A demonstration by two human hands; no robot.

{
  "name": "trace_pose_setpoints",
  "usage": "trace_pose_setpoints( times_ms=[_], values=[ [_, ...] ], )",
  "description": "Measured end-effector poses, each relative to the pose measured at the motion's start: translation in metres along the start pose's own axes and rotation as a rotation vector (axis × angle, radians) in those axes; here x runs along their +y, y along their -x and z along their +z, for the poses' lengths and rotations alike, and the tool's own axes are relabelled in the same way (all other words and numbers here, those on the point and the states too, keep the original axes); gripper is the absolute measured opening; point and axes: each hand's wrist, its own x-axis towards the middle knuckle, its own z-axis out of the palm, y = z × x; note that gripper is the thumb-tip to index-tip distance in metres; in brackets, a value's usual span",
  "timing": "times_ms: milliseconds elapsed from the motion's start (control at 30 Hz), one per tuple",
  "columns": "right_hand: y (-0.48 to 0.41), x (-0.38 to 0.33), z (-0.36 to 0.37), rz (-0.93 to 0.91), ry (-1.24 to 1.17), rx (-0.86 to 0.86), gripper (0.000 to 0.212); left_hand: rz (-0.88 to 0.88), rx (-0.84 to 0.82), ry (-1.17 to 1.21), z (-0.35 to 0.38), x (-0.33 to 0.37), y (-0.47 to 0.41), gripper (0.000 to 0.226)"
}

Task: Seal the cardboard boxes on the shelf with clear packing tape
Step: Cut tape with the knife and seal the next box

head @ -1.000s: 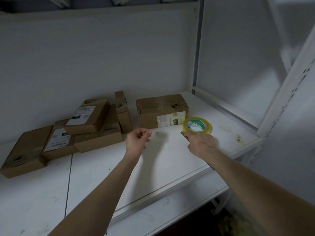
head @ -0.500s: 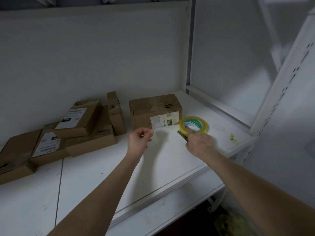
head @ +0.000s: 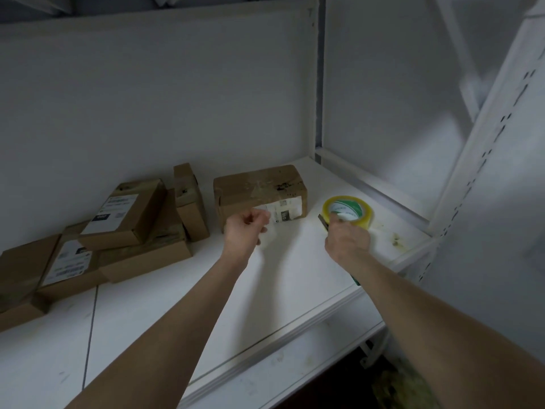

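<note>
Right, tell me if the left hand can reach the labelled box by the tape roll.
Probably yes: the left hand hovers before the box with nothing between them, seemingly pinching a tape strip.

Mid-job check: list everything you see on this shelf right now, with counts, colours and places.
cardboard boxes: six, brown; five piled at the left, one alone at the back middle.
tape roll: one, clear yellowish with a green and white core; flat on the shelf, right of the lone box.
tape strip: one, clear and faint; apparently pinched in the left hand.
cutter: one, dark blade, green handle end; in the right hand.
shelf: one, white, stained; bears everything.
upright post: one, white, perforated; right side.
left hand: one; fingers curled, in front of the lone box.
right hand: one; grips the cutter beside the tape roll.
</note>
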Motion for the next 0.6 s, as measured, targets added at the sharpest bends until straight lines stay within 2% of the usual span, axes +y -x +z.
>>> trace_pose_setpoints(
  times_ms=[133, 267, 400, 600],
  values=[
    [-0.008, 0.006, 0.001, 0.01, -0.008, 0.015, 0.05, 0.086, -0.052, 0.024, 0.005, 0.033, -0.01, 0.013],
    [-0.016, 0.019, 0.0, 0.047, -0.061, 0.005, 0.051, 0.085, -0.076, 0.064, 0.008, 0.045, -0.017, 0.012],
    [-0.024, 0.025, -0.002, 0.04, -0.082, -0.02, 0.049, -0.019, -0.13, 0.181, 0.013, 0.046, -0.019, 0.01],
    [-0.023, 0.03, -0.002, 0.063, -0.046, -0.069, 0.061, -0.21, -0.249, 0.488, 0.019, 0.05, -0.02, 0.013]
  ],
)
